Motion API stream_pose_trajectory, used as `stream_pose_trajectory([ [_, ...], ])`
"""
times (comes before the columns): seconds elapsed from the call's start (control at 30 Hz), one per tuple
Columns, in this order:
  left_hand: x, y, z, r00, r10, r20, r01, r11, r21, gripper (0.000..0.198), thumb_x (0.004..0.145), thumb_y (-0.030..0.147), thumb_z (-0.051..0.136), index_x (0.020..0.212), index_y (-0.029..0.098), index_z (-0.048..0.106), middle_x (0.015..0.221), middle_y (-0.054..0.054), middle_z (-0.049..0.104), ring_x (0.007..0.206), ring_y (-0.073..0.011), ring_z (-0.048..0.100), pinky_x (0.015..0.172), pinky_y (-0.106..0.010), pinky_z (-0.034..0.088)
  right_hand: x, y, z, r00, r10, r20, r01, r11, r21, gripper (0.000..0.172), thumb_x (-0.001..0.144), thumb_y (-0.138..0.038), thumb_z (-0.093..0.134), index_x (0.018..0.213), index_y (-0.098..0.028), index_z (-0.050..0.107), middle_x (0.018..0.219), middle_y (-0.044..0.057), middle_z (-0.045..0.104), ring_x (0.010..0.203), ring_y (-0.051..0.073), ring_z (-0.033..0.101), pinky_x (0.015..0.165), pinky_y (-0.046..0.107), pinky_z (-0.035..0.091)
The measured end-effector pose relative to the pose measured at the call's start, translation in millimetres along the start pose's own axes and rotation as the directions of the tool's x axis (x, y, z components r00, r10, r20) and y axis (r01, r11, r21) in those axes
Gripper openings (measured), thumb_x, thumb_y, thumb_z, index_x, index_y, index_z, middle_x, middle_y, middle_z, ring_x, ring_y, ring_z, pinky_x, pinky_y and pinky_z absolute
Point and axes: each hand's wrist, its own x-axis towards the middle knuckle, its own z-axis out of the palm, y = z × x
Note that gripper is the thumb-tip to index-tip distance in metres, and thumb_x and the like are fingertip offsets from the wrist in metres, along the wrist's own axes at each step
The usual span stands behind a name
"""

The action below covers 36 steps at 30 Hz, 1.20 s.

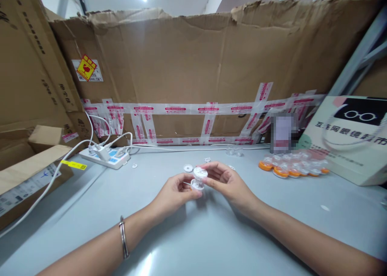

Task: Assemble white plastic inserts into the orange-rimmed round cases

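Near the middle of the table, my left hand (180, 188) is closed round a small round white housing (197, 184), its hollow side facing up. Just above it my right hand (225, 179) pinches a round white disc-shaped part (200, 173) between thumb and fingers. The two white parts are very close together; whether they touch I cannot tell. A bit of orange shows beneath my left fingers. Behind my hands a white ring-shaped piece (188, 168) lies on the table, and a small white part (207, 159) lies farther back.
A power strip (116, 159) with plugs and white cables lies at the back left beside an open carton (27, 175). Several clear-and-orange round pieces (292, 167) stand at the right, near a printed paper bag (347, 143). A big cardboard sheet (181, 62) walls off the back.
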Motion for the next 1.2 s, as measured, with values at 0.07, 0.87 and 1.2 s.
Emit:
stream_pose_trajectory([
  [0.07,0.6,-0.8,-0.4,1.0,-0.006,-0.012,0.007,1.0,0.015,0.036,0.065,0.022,0.068,0.096,0.01,0.057,0.082,-0.006,0.061,0.069,-0.0137,0.054,0.07,-0.028,0.041,2.0,1.9,-3.4,0.997,-0.011,-0.082,0.011,1.0,-0.002,0.029,0.068,-0.037,0.068,0.089,-0.022,0.055,0.1,0.004,0.062,0.098,0.017,0.058,0.088,0.033,0.045],
  [0.87,-1.0,-0.6,-0.6,0.999,-0.028,0.016,0.026,0.994,0.108,0.025,0.066,0.017,0.066,0.09,0.011,0.061,0.076,-0.004,0.062,0.067,-0.0137,0.056,0.07,-0.028,0.042,66.2,16.9,-143.8,0.912,-0.294,-0.287,-0.153,0.405,-0.901,0.032,0.071,-0.02,0.057,0.101,-0.012,0.056,0.102,0.016,0.058,0.1,0.03,0.053,0.088,0.044,0.038],
  [1.2,0.9,-1.4,-1.3,1.0,0.009,0.008,-0.009,0.994,0.105,0.031,0.066,0.02,0.067,0.096,0.012,0.061,0.085,-0.007,0.064,0.074,-0.0156,0.057,0.074,-0.029,0.042,70.4,48.9,-154.8,0.93,-0.251,-0.269,-0.179,0.331,-0.926,0.02,0.072,-0.018,0.055,0.091,-0.013,0.06,0.095,0.014,0.065,0.092,0.028,0.06,0.082,0.037,0.043],
])
